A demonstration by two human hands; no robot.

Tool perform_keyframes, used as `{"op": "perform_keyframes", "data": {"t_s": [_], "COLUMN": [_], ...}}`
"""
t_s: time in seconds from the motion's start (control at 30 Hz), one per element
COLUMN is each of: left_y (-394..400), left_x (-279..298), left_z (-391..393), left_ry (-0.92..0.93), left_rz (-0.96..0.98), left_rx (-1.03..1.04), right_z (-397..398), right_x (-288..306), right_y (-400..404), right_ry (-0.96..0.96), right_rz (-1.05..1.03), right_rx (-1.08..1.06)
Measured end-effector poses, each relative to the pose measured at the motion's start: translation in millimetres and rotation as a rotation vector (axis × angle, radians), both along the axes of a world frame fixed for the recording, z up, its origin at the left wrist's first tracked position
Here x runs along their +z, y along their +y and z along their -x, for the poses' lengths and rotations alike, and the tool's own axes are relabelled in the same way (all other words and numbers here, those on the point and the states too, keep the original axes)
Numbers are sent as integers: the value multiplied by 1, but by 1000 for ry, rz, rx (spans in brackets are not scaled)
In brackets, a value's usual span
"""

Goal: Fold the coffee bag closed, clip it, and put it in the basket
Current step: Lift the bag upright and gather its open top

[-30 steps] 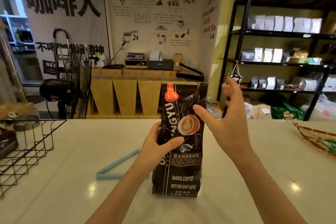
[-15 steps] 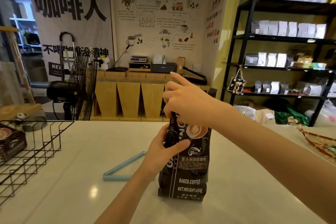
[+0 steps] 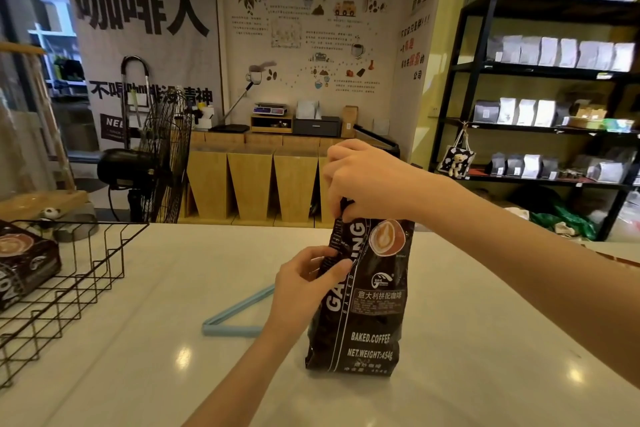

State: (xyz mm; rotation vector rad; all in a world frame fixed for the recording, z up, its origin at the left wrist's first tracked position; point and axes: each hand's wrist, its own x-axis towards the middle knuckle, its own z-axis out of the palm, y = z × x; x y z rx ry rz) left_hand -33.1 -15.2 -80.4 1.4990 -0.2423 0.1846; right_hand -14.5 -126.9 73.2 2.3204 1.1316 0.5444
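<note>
A black coffee bag [image 3: 372,305] with a latte picture and white lettering stands upright on the white counter [image 3: 485,340]. My left hand [image 3: 304,282] grips its left edge at mid height. My right hand [image 3: 363,180] is closed over the top of the bag, pressing it down and hiding the fold. A light blue bag clip [image 3: 239,314] lies open in a V on the counter just left of the bag, partly behind my left wrist. The black wire basket [image 3: 69,274] sits at the left edge of the counter.
Another black coffee bag [image 3: 24,263] lies inside the basket. A floor fan [image 3: 159,156] and wooden counter units stand beyond the counter. Black shelves [image 3: 540,121] with white and grey bags fill the right wall.
My right hand went from open beside the bag to closed over its top, pushing the top down. The bag now looks shorter. My left hand kept its hold on the side.
</note>
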Motion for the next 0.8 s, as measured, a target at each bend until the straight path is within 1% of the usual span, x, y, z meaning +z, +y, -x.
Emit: {"op": "perform_keyframes", "data": {"t_s": [0.2,0.3,0.5,0.67,0.8], "left_y": [-6,-6,-7,-7,-7], "left_x": [-2,1,-1,-1,-1], "left_z": [3,3,2,2,3], "left_ry": [25,64,122,130,130], "left_rz": [-17,16,59,72,79], "left_rx": [15,27,34,32,41], "right_z": [-3,-3,0,-7,-14], "right_x": [-3,-2,-1,-7,-12], "right_y": [0,-3,-8,-10,-12], "right_ry": [50,67,57,18,44], "right_rz": [35,42,21,36,4], "right_rx": [-34,-41,-13,-21,-26]}}
